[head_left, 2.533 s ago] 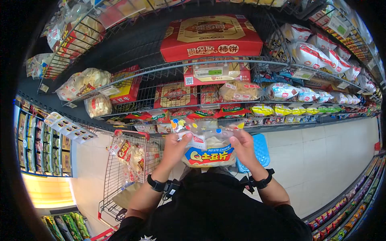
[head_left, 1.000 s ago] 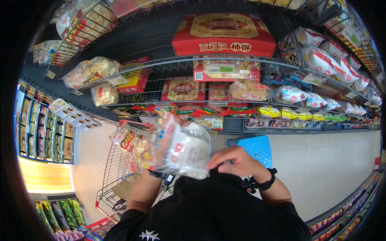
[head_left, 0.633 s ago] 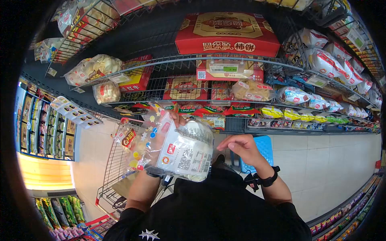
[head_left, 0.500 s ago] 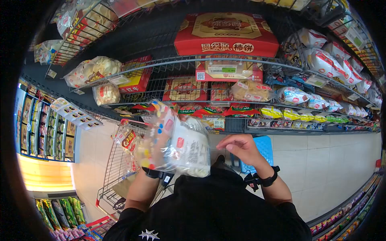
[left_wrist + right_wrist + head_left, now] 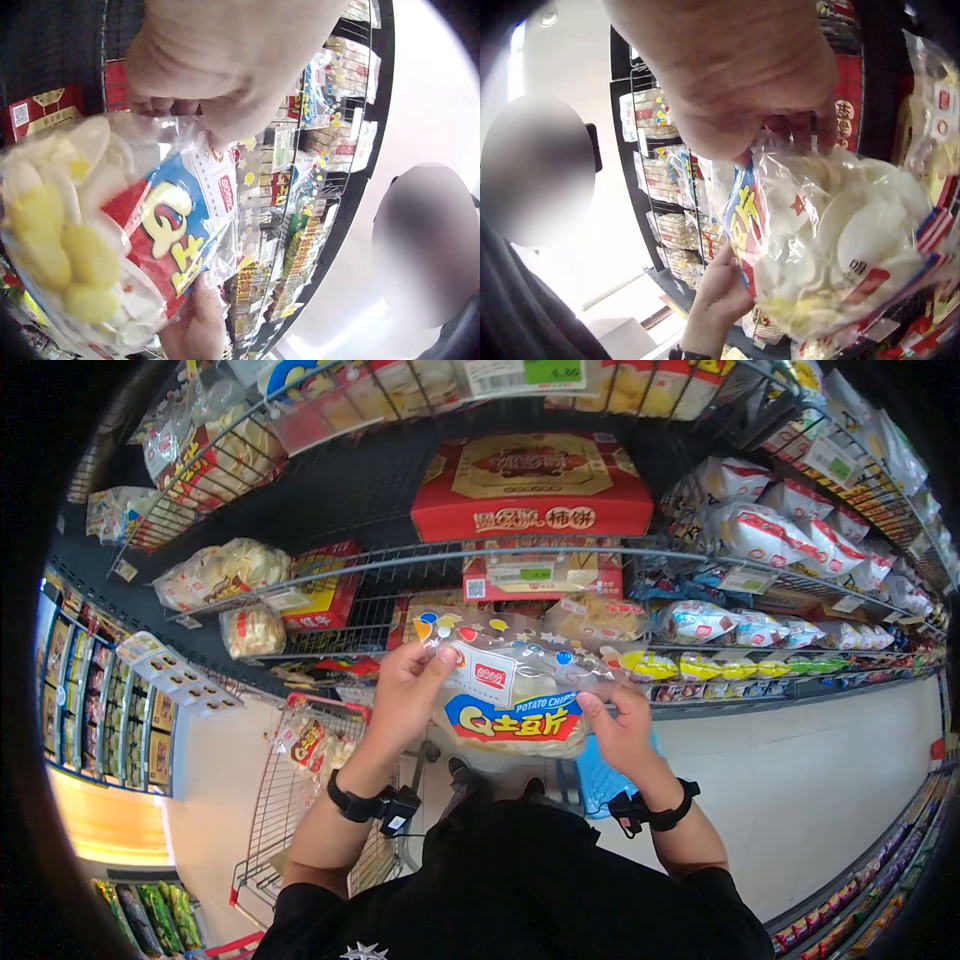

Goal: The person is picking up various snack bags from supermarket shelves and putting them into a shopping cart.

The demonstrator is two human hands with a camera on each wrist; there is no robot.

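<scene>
A clear bag of potato chips (image 5: 515, 722) with a blue, red and yellow label is held up in front of the body, its printed front facing the head camera. My left hand (image 5: 408, 685) pinches its upper left side, thumb on the front. On the right side, my right hand (image 5: 622, 725) grips the bag the same way. Pale round chips show through the plastic in the left wrist view, where the left hand (image 5: 217, 67) covers the top of the bag. From the right wrist view, the right hand (image 5: 742, 82) lies over the near edge of the bag.
Wire shelves carry a red gift box (image 5: 530, 485) and several snack bags (image 5: 765, 535). Below left stands a shopping cart (image 5: 262, 830) with another chip bag (image 5: 305, 745) in it. A blue stool (image 5: 605, 780) is on the floor by the right forearm.
The bag has turned from its back label, held by the left hand alone, to its printed front. The right hand has moved in from beside it and taken hold.
</scene>
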